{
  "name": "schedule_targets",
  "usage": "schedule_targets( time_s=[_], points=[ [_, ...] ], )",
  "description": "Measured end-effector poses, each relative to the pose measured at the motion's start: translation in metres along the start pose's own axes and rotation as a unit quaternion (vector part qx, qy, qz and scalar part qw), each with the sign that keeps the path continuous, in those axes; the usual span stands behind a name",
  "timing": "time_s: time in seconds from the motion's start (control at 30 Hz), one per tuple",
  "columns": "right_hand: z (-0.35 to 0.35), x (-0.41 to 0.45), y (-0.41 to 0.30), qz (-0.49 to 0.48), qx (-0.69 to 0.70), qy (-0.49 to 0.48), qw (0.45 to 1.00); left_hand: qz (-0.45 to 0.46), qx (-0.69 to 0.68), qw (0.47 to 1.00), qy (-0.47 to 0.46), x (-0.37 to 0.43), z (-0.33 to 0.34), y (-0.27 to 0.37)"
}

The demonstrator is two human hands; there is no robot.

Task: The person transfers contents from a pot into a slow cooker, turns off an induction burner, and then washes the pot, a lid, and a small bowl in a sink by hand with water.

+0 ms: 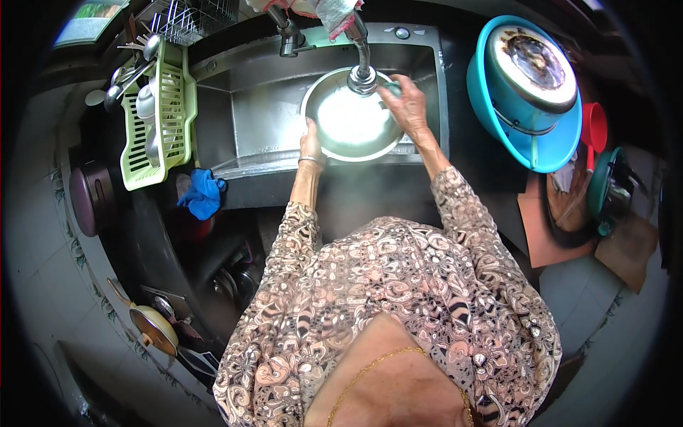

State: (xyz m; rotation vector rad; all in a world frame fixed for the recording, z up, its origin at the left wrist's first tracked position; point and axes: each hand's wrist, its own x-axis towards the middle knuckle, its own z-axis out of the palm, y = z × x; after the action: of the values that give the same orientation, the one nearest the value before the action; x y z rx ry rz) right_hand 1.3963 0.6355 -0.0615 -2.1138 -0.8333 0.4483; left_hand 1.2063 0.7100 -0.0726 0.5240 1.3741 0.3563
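My left hand (311, 143) grips the near left rim of a round metal basin (355, 140), which is held over the stainless steel sink (267, 117). At the basin's right far side, my right hand (408, 104) holds a green scouring pad (394, 88), only partly visible between the fingers. The faucet's spray head (363, 81) hangs above the basin's far part and hides some of its rim. Strong glare covers the inside of the basin, so I cannot tell whether water is in it.
Left of the sink stands a pale green dish rack (179, 115) with bowls and ladles. A blue cloth (203, 195) hangs at the counter edge. On the right, a large turquoise basin (555, 147) holds an upturned metal pot (533, 69). Beyond it is a red dipper (593, 128).
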Motion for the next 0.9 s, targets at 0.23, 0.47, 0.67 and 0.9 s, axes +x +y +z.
schedule_targets(
  time_s=[0.23,0.47,0.67,0.9],
  points=[
    [0.079,-0.025,-0.021,-0.155,-0.099,-0.193,0.964,0.097,-0.026,0.995,-0.027,-0.011,0.025,-0.027],
    [0.018,-0.042,-0.013,-0.246,0.089,-0.414,0.872,0.114,-0.105,0.987,0.034,-0.005,0.007,-0.006],
    [0.004,0.009,0.029,-0.332,-0.088,-0.234,0.909,0.155,-0.037,0.987,-0.018,-0.02,0.009,0.0],
    [0.076,-0.002,-0.021,-0.272,0.048,-0.197,0.941,0.146,-0.043,0.987,-0.051,-0.009,0.018,-0.007]
  ],
)
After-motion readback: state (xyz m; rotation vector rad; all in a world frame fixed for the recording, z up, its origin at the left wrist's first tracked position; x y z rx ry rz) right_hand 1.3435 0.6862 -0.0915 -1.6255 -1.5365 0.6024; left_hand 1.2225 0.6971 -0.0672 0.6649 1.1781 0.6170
